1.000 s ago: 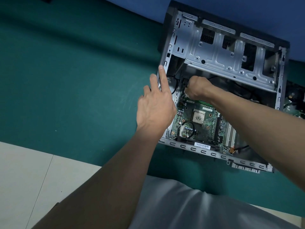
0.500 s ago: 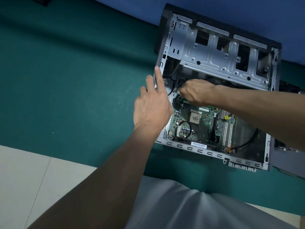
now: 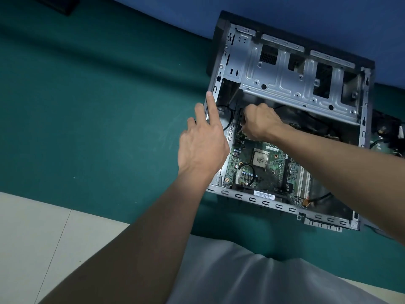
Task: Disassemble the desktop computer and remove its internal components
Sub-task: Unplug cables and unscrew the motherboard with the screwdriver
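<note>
An open desktop case (image 3: 274, 207) lies on its side on a green mat. Inside it a green motherboard (image 3: 269, 170) shows a bare processor (image 3: 260, 159) and white slots (image 3: 303, 183). My left hand (image 3: 202, 148) rests flat against the case's left wall, fingers apart, index finger pointing up along the rim. My right hand (image 3: 259, 122) reaches in over the board's upper left corner, fingers curled round a small dark part there; what it grips is mostly hidden. A black cable (image 3: 228, 116) loops beside it.
A silver drive cage (image 3: 291, 77) fills the case's upper half. A black cable (image 3: 320, 197) lies at the board's lower right. Loose parts and wires (image 3: 388, 134) sit outside the case on the right. The green mat (image 3: 98, 106) spreads left; pale floor tiles (image 3: 43, 238) lie near me.
The view has shifted slightly, so the case sits a little left and lower in frame. My right hand stays curled at the board's upper left corner; my left hand keeps bracing the wall.
</note>
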The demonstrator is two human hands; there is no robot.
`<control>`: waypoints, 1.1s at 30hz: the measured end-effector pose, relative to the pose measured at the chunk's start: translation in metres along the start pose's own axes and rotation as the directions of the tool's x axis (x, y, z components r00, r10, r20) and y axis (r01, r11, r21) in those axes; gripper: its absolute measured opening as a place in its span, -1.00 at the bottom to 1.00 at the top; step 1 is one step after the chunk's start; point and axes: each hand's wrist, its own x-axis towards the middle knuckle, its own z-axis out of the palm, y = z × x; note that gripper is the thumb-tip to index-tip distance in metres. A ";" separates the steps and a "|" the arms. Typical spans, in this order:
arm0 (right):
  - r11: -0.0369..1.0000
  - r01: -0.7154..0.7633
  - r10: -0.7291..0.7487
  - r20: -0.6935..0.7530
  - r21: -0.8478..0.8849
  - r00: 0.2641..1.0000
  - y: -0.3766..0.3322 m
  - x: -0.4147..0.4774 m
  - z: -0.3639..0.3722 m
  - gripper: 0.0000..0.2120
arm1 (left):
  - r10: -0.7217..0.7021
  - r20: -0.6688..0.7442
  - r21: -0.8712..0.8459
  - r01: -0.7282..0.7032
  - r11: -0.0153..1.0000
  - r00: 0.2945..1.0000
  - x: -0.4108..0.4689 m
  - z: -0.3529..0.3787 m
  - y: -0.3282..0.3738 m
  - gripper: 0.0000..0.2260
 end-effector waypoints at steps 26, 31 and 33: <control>0.994 0.018 -0.011 0.069 -0.105 0.998 0.008 0.003 -0.004 -0.83 | -0.005 -0.013 0.020 0.006 1.000 1.000 0.001 0.002 0.000 -0.21; 0.998 0.048 -0.050 0.055 0.035 0.997 0.004 0.002 -0.002 -0.91 | -0.014 -0.012 0.017 0.014 1.000 1.000 0.001 0.003 0.000 -0.22; 1.000 0.021 -0.020 0.078 -0.005 0.997 0.006 0.004 0.002 -0.86 | -0.009 -0.010 0.013 0.009 1.000 1.000 0.000 0.003 0.000 -0.22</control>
